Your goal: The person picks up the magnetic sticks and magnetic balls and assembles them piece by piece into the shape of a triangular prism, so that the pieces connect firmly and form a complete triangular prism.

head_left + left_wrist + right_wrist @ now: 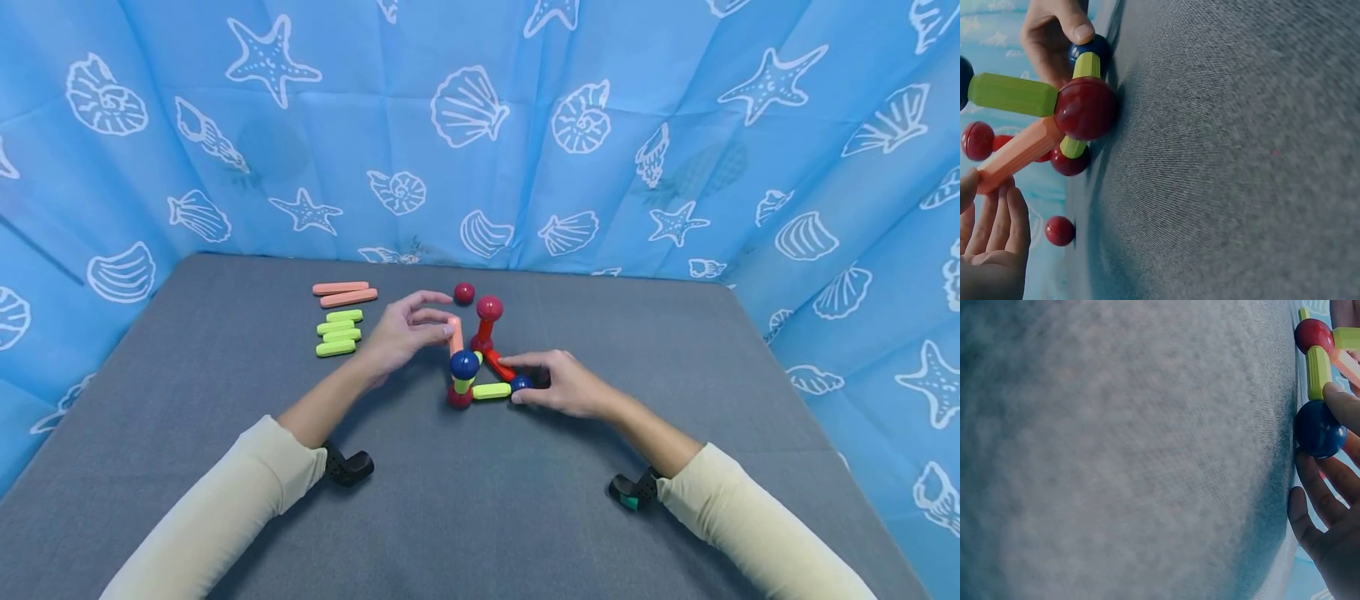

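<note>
Blue seashell-print curtains point(472, 187) hang behind a grey cloth-covered table point(225, 400), where a ball-and-rod frame point(497, 363) stands near the middle. The left hand point(397, 333) pinches the upper end of a salmon rod point(1019, 153) between thumb and fingertips, which leaves its lower end free to meet the near red ball point(1087, 108); in the left wrist view the two appear to touch. Above that ball, a short lime rod stands upright with a blue top ball point(464, 365). The right hand point(566, 383) is partly closed, its thumb and fingers around the low blue corner ball point(1320, 429), probably to keep the base from shifting. Beyond it, a second red-ball post point(487, 330) rises at the frame's far corner. One loose red ball point(464, 292) sits just behind the frame. Two salmon spares point(348, 297) and four lime spares point(341, 336) lie to the left, seemingly sorted by colour and kept within easy reach.
</note>
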Tool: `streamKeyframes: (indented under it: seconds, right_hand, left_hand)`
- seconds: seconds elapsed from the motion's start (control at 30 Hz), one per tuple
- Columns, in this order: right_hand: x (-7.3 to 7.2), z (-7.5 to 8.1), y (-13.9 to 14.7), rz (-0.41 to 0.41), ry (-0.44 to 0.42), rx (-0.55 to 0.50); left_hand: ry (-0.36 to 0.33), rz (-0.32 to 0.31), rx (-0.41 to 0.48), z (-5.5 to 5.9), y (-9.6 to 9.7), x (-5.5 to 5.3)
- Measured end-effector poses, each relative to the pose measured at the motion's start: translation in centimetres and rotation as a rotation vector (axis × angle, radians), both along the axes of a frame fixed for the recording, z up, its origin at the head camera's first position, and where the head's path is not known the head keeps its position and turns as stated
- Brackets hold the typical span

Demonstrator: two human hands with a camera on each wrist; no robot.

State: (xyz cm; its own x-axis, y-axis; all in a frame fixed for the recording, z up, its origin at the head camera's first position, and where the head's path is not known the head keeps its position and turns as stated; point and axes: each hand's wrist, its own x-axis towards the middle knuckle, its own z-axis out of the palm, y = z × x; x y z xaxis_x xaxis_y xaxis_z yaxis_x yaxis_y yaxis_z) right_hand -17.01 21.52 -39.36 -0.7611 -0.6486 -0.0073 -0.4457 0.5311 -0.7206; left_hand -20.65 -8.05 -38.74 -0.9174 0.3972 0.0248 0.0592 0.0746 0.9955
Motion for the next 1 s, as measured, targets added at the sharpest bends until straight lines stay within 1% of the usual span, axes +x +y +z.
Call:
streamKeyframes:
  seconds: [0.17, 0.4, 0.53, 0.63, 0.7, 0.8, 0.83, 0.9, 1.0]
  right_hand:
    - [0.0, 0.0, 0.1, 0.006, 0.013, -0.006]
    - [-0.1, -0.1, 0.1, -0.004, 0.011, 0.017]
    - [0.0, -0.2, 0.1, 0.001, 0.015, 0.006]
    - [0.1, -0.2, 0.1, 0.002, 0.017, 0.001]
    - [0.1, -0.2, 0.1, 0.002, 0.014, 0.000]
    - [0.1, -0.1, 0.1, 0.000, 0.002, -0.005]
    - [0.1, -0.1, 0.1, 0.001, 0.000, -0.005]
    - [0.0, -0.1, 0.1, 0.007, 0.003, -0.010]
    - [0.0, 0.0, 0.2, 0.012, 0.008, -0.010]
  left_hand:
    - [0.005, -0.030, -0.024, 0.2, 1.0, -0.2]
    - [-0.001, -0.081, -0.063, 0.6, 2.3, -0.5]
    - [-0.003, -0.105, -0.073, 0.7, 2.7, -0.4]
    - [0.010, -0.110, -0.080, 0.6, 2.4, -0.4]
    - [0.026, -0.104, -0.096, 0.5, 1.8, -0.4]
    - [0.057, -0.079, -0.130, 0.6, 0.0, -0.4]
    - [0.072, -0.064, -0.148, 0.6, -0.7, -0.4]
    - [0.123, -0.024, -0.199, 0.7, -2.6, -0.5]
    - [0.198, 0.037, -0.296, 0.7, -5.7, -0.7]
